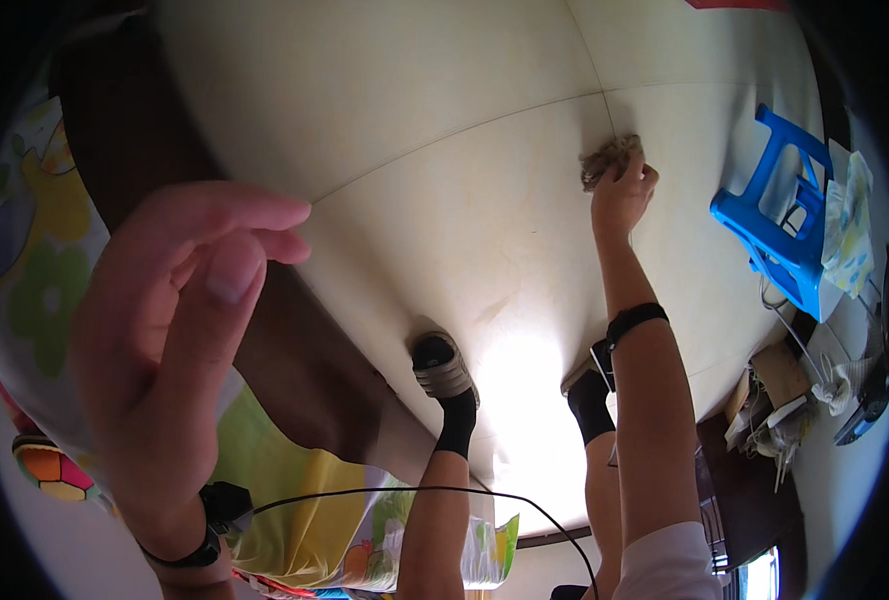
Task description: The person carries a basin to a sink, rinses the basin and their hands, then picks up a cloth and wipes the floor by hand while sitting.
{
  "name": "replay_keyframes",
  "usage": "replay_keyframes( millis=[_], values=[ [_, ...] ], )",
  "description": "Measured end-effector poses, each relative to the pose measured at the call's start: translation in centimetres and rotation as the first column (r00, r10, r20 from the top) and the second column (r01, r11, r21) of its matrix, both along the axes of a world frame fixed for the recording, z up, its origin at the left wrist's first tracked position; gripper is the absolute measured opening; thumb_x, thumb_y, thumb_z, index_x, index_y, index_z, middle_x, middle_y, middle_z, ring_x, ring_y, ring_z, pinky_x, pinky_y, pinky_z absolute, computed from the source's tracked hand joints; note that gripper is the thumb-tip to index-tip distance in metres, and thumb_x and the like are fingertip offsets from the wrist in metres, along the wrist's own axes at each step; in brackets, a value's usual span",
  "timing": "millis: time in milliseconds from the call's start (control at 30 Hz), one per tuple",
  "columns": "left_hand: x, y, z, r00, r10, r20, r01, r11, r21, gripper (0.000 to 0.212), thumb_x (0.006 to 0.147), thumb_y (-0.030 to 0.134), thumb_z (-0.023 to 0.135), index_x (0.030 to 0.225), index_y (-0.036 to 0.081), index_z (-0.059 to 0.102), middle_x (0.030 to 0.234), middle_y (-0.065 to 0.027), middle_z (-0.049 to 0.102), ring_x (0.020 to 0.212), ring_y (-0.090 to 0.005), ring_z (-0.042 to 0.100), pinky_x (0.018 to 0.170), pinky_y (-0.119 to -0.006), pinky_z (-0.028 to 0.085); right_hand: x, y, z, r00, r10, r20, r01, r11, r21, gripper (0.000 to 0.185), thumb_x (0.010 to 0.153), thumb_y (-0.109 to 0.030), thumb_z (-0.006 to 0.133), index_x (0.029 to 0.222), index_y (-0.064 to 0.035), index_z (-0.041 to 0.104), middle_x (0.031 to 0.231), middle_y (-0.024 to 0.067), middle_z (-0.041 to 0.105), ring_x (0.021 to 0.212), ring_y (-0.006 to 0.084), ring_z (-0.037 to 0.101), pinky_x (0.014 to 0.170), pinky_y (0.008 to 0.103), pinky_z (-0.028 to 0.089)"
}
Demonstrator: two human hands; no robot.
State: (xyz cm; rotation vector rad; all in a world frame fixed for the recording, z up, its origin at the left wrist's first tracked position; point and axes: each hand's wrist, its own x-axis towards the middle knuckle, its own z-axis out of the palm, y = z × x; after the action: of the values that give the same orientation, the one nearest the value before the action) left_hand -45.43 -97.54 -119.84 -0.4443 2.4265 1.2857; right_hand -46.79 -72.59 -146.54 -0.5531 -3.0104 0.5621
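Observation:
My right hand is closed around a crumpled brown-grey cloth, which rests on the pale tiled floor close to where tile joints cross. A black band circles that forearm. Raised near the camera at the left, my left hand has its fingers curled and the thumb apart from the fingertips; nothing shows in its grasp. Its wrist carries a black strap with a small device and a cable. Behind this hand runs the dark brown side of a bed.
To the right a blue plastic stool lies tipped, beside a patterned cloth. Below it are a cardboard box and loose items. Flower-print bedding covers the bed. My slippered feet stand on the floor in bright glare.

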Motion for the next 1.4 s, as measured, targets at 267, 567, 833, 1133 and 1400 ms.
replay_keyframes(
  millis=[267, 567, 833, 1133, 1400],
  values=[
    [0.1, -0.6, 0.1, 0.994, 0.042, 0.104, -0.044, 0.999, 0.012, 0.021, 0.076, 0.017, 0.039, 0.082, -0.001, 0.047, 0.075, -0.0071, 0.05, 0.07, -0.0128, 0.048, 0.065, -0.021, 0.036, 15.3, 2.0, 0.2, 0.685, 0.708, 0.171, -0.723, 0.69, 0.043, 0.036, 0.063, -0.012, 0.049, 0.098, -0.0116, 0.041, 0.101, 0.0136, 0.035, 0.088, 0.0317, 0.037, 0.075, 0.0376, 0.034],
    [3.2, 2.2, -0.4, 0.937, -0.345, -0.049, 0.345, 0.899, 0.27, 0.017, 0.066, 0.011, 0.053, 0.081, 0.006, 0.048, 0.072, -0.0057, 0.05, 0.064, -0.0172, 0.048, 0.055, -0.028, 0.038, 18.6, 1.1, 1.5, 0.058, 0.984, 0.17, -0.998, 0.056, 0.015, 0.042, 0.067, -0.015, 0.042, 0.108, -0.0138, 0.035, 0.11, 0.0053, 0.031, 0.099, 0.0233, 0.033, 0.086, 0.0345, 0.026],
    [1.6, 0.2, 2.3, 0.959, -0.189, -0.211, 0.239, 0.94, 0.245, 0.016, 0.064, 0.014, 0.053, 0.075, 0.003, 0.047, 0.071, -0.0059, 0.048, 0.068, -0.0168, 0.047, 0.059, -0.026, 0.038, 10.5, -12.0, 1.6, -0.247, 0.963, 0.105, -0.915, -0.196, -0.352, 0.041, 0.07, -0.029, 0.042, 0.11, -0.0193, 0.034, 0.117, -0.0011, 0.026, 0.107, 0.0152, 0.024, 0.092, 0.0328, 0.015],
    [0.8, -3.0, 3.5, 0.959, -0.027, -0.283, 0.106, 0.958, 0.266, 0.014, 0.061, 0.014, 0.054, 0.07, 0.005, 0.047, 0.062, -0.0044, 0.045, 0.06, -0.0161, 0.045, 0.055, -0.027, 0.036, -0.3, -26.3, 1.7, 0.331, 0.942, 0.047, -0.937, 0.334, -0.105, 0.035, 0.07, -0.013, 0.038, 0.104, -0.0109, 0.039, 0.113, 0.008, 0.032, 0.103, 0.0251, 0.03, 0.089, 0.039, 0.019],
    [1.2, -4.8, 4.5, 0.936, -0.044, -0.35, 0.092, 0.988, 0.122, 0.013, 0.059, 0.014, 0.051, 0.067, 0.005, 0.047, 0.061, -0.0042, 0.044, 0.059, -0.0158, 0.045, 0.053, -0.027, 0.036, 11.6, -20.0, 2.6, 0.12, 0.979, 0.167, -0.968, 0.153, -0.199, 0.039, 0.069, -0.009, 0.036, 0.108, -0.0091, 0.036, 0.114, 0.0105, 0.031, 0.105, 0.0243, 0.029, 0.089, 0.0375, 0.019]
  ],
)
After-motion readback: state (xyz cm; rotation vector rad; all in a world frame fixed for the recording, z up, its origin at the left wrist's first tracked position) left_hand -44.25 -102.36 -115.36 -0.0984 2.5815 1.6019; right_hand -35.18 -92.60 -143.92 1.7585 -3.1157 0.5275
